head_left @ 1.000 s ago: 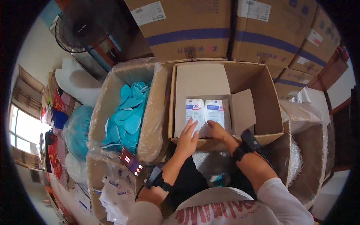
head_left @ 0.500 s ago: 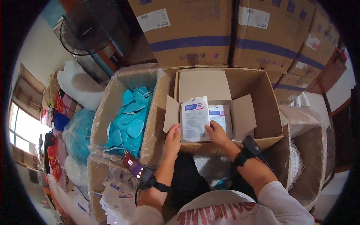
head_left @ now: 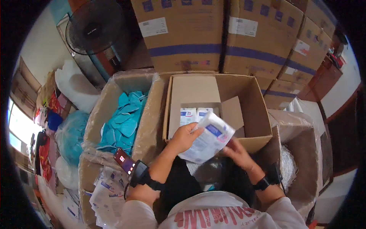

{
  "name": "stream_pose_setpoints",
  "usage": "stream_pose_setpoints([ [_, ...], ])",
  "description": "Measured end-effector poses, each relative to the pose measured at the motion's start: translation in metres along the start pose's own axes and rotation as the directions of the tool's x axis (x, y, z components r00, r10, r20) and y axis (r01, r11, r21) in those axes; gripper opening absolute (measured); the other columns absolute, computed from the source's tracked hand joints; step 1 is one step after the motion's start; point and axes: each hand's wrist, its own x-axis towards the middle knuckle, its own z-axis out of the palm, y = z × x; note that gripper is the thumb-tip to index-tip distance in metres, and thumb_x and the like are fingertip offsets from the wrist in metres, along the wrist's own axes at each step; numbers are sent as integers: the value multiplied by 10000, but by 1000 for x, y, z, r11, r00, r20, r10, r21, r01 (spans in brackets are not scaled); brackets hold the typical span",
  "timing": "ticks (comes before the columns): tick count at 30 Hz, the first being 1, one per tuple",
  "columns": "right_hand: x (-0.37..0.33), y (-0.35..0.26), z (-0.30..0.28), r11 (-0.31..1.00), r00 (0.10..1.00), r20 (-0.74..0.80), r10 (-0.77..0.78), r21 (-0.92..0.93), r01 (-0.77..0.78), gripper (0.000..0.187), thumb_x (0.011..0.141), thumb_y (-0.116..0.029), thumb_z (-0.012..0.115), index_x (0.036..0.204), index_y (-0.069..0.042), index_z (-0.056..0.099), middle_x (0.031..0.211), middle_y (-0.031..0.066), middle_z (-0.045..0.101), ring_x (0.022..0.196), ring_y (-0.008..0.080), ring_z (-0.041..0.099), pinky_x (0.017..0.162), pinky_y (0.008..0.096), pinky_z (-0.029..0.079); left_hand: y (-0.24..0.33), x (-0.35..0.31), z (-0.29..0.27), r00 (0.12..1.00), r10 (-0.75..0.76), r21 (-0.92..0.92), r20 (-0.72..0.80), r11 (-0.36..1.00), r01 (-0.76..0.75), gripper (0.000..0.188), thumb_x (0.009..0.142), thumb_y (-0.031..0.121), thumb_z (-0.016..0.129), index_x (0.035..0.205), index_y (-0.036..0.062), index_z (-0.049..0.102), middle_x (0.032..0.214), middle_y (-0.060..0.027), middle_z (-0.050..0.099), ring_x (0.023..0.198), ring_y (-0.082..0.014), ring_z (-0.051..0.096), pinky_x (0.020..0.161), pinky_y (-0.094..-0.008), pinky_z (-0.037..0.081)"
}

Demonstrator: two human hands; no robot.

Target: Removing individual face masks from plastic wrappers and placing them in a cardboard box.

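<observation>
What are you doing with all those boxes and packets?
A person is holding a stack of flat white packets with both hands: the left hand grips the top edge and the right hand supports it from below. The stack is lifted above an open cardboard box that has more white packets lying inside. Beside it, a plastic-lined box holds blue masks. More sealed cartons are stacked behind.

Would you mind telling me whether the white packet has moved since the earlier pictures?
Yes. The white packet has come out of the open cardboard box toward the person, and both hands now hold it over the box's near edge.
</observation>
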Motion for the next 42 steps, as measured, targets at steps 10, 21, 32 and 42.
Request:
stream_pose_setpoints([
  [10,-20,-99,12,666,851,515,108,-673,322,341,840,-360,540,852,-21,576,657,135,554,579,243,522,556,343,413,65,-45,35,828,-56,641,558,663,-387,239,854,331,461,934,136,575,781,-145,594,748,-335,571,635,-422,436],
  [21,-68,-57,35,276,765,637,-98,-721,635,318,820,-297,508,631,-42,526,609,112,560,581,306,560,512,399,443,6,-99,68,755,-179,13,631,975,220,284,917,256,427,806,28,554,720,-12,544,712,-82,476,672,-246,402],
  [32,-86,-61,54,96,578,778,-246,-574,813,205,742,-250,576,634,-92,500,561,23,476,535,180,525,471,302,429,-60,-112,82,950,-208,-61,233,972,228,272,907,242,429,806,11,531,708,-3,513,703,-80,459,653,-246,405],
  [42,-108,-72,59,366,726,654,-211,-636,680,266,807,-337,533,701,-93,538,636,47,518,627,238,550,549,338,451,-62,-71,6,928,111,272,-355,962,-11,281,903,251,415,843,1,530,685,-103,533,650,-209,551,611,-320,426],
])
